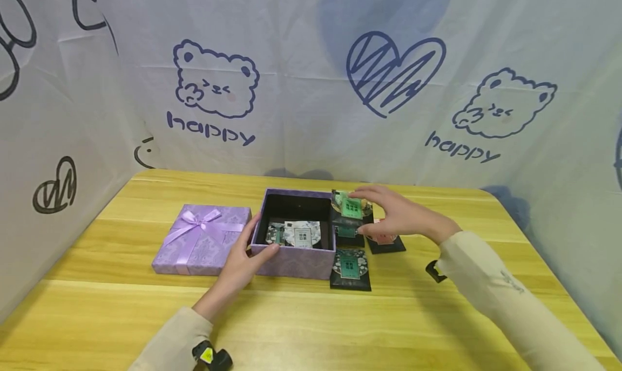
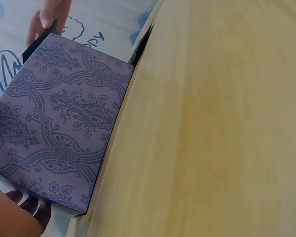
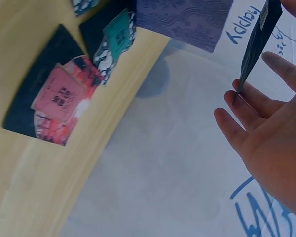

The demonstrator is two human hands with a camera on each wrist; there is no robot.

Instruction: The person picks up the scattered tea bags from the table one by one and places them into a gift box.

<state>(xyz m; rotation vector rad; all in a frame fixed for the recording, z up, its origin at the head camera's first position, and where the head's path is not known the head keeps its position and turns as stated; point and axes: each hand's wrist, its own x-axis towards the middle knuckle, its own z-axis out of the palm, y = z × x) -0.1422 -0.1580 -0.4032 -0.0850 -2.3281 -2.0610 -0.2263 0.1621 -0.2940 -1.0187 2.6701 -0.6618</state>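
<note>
A purple patterned gift box (image 1: 295, 264) stands without its lid on the table, its dark inside facing up. My left hand (image 1: 239, 265) grips its front left corner, thumb over the front rim and fingers along the left side. Inside lie a white-patterned sachet (image 1: 302, 234) and a green-patterned sachet (image 1: 275, 234). Just beyond the box's right rim, my right hand (image 1: 398, 213) pinches a dark sachet with a bright green label (image 1: 352, 207), held up off the table. In the right wrist view this sachet (image 3: 259, 39) appears nearly edge-on between thumb and fingers.
Right of the box lie a red-labelled sachet (image 1: 387, 242), a teal-labelled sachet (image 1: 350, 268) and another teal-labelled sachet (image 1: 349, 236), partly covered by the held one. The purple lid with a ribbon bow (image 1: 209, 247) rests left of the box. A printed cloth (image 1: 301, 106) hangs behind the table.
</note>
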